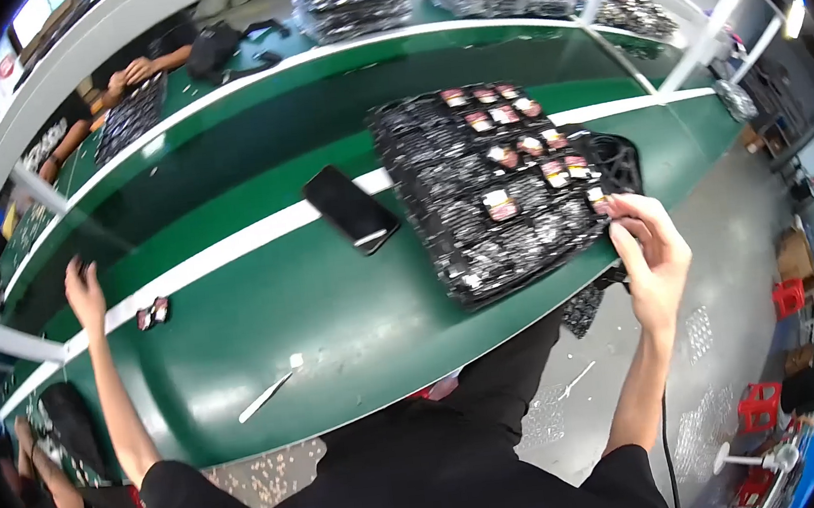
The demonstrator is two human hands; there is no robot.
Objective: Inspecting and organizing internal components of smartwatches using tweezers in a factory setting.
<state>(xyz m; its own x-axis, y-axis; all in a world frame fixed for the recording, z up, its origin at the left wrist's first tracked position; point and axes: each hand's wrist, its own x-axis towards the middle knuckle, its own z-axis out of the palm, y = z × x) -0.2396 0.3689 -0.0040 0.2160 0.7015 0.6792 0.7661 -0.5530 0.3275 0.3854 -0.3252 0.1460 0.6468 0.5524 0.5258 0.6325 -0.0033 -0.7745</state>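
Head view puts a small red-and-white piece (600, 201) at the right edge of a black tray (429, 182) on the green surface (324, 312). At it, the right hand (657, 252) curls its fingers inward; whether they grasp it cannot be told. Handling pieces at the tray seems the step in hand; the next move calls for fine fingertip control. Outstretched, the left hand (85, 296) has empty, parted fingers near two small pieces (152, 312).

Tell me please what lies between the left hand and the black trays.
Head view: two small pieces near the left hand, then a black phone beside the black trays.
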